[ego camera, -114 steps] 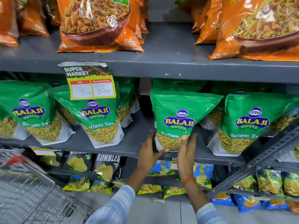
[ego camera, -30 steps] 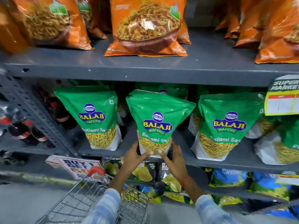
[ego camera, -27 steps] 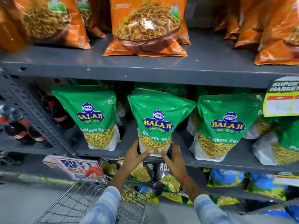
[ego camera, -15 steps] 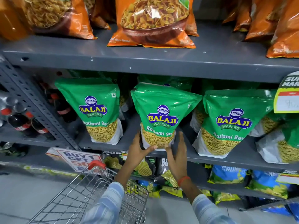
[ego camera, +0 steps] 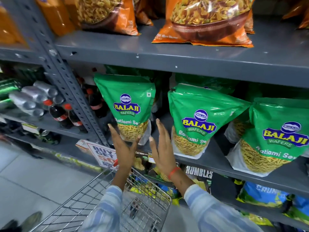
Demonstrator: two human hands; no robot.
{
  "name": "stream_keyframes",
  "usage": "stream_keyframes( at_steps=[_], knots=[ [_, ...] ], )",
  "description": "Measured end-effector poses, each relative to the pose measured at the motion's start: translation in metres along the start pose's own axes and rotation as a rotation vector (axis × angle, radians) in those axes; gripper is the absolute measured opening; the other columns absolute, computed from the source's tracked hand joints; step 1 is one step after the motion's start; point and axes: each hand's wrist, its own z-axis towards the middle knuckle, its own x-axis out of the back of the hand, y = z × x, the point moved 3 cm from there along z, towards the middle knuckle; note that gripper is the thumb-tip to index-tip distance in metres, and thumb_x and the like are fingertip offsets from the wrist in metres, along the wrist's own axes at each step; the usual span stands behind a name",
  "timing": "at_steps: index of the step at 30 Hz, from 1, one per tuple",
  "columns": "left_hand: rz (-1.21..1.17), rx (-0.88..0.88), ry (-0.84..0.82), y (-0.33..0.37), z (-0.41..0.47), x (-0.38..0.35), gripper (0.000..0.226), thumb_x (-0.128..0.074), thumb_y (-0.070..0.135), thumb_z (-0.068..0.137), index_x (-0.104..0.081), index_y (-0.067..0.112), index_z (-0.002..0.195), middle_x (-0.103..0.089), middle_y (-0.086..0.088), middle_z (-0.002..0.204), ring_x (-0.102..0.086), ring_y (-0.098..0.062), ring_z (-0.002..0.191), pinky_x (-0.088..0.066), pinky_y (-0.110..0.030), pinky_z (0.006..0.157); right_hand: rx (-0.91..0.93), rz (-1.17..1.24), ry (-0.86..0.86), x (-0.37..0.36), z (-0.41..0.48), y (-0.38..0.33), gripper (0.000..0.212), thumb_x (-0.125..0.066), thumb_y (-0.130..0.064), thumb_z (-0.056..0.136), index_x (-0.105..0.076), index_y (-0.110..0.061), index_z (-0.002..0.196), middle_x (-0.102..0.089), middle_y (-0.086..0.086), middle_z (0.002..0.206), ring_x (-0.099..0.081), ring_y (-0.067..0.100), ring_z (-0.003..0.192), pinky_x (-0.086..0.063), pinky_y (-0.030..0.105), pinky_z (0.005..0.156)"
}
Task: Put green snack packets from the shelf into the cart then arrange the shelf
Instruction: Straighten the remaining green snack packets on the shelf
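Three green Balaji packets stand upright along the front of the grey middle shelf [ego camera: 209, 162]: a left packet [ego camera: 127, 104], a middle packet [ego camera: 197, 121] and a right packet [ego camera: 275, 136]. More green packets sit behind them in shadow. My left hand [ego camera: 122, 146] is open, its fingers touching the lower left side of the left packet. My right hand [ego camera: 163, 148] is open with flat fingers, in the gap between the left and middle packets, holding nothing. The wire cart [ego camera: 103, 206] stands below my arms, and I see no packet in its visible part.
Orange snack bags [ego camera: 205, 20] fill the shelf above. A slotted grey upright [ego camera: 66, 84] stands left of the green packets, with cola bottles [ego camera: 58, 114] beyond it. A lower shelf holds dark and blue packets [ego camera: 260, 195]. A promo sign [ego camera: 103, 154] hangs by the cart.
Both hands have let go of the middle packet and moved left to the left packet. The view has shifted left and closer.
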Motion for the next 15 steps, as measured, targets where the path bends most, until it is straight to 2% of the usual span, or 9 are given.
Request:
stream_keyframes(
  at_steps=[2,3,5,7,11,15],
  knots=[
    [-0.057,0.105,-0.101,-0.014,0.015,0.005,0.116,-0.061,0.073,0.062,0.004,0.029,0.147,-0.013,-0.006,0.159,-0.020,-0.018,0.145,-0.026,-0.050,0.117,-0.160,0.089,-0.134,-0.021,0.015,0.015,0.062,-0.042,-0.033,0.094,-0.011,-0.018,0.146,-0.018,0.001,0.157,-0.017,0.010,0.142,-0.015,0.023,0.119],
    [-0.069,0.123,-0.145,-0.018,0.021,0.007,0.114,-0.066,0.071,0.059,-0.003,0.032,0.147,-0.023,-0.007,0.157,-0.028,-0.021,0.143,-0.033,-0.052,0.113,-0.255,0.140,-0.193,-0.028,0.021,0.020,0.065,-0.043,-0.036,0.094,-0.009,-0.020,0.147,-0.020,0.005,0.157,-0.022,0.017,0.142,-0.023,0.033,0.117],
    [-0.082,0.097,-0.192,-0.020,0.025,0.011,0.104,-0.071,0.066,0.059,-0.022,0.028,0.142,-0.043,-0.006,0.145,-0.046,-0.022,0.132,-0.044,-0.051,0.105,-0.405,0.194,-0.282,-0.039,0.028,0.028,0.068,-0.043,-0.041,0.092,-0.007,-0.023,0.147,-0.028,0.013,0.153,-0.032,0.030,0.138,-0.032,0.041,0.110],
    [-0.080,0.078,-0.185,-0.020,0.026,0.014,0.092,-0.073,0.061,0.060,-0.033,0.027,0.136,-0.053,-0.004,0.135,-0.054,-0.019,0.122,-0.049,-0.048,0.099,-0.446,0.211,-0.313,-0.048,0.029,0.033,0.069,-0.043,-0.044,0.091,-0.007,-0.024,0.146,-0.024,0.007,0.156,-0.029,0.028,0.140,-0.029,0.040,0.111],
    [-0.074,0.060,-0.162,-0.023,0.024,0.023,0.084,-0.072,0.055,0.063,-0.037,0.028,0.134,-0.057,-0.002,0.130,-0.057,-0.019,0.117,-0.052,-0.041,0.095,-0.381,0.213,-0.263,-0.061,0.029,0.033,0.067,-0.048,-0.040,0.090,-0.013,-0.022,0.145,-0.024,0.005,0.156,-0.027,0.023,0.142,-0.028,0.038,0.115],
    [0.000,0.068,-0.161,-0.031,0.037,0.029,0.087,-0.070,0.058,0.064,-0.034,0.026,0.136,-0.052,-0.005,0.131,-0.054,-0.022,0.119,-0.050,-0.051,0.097,-0.351,0.229,-0.278,-0.066,0.035,0.028,0.067,-0.049,-0.039,0.090,-0.012,-0.027,0.144,-0.028,0.005,0.154,-0.035,0.023,0.138,-0.034,0.037,0.111]
  ],
)
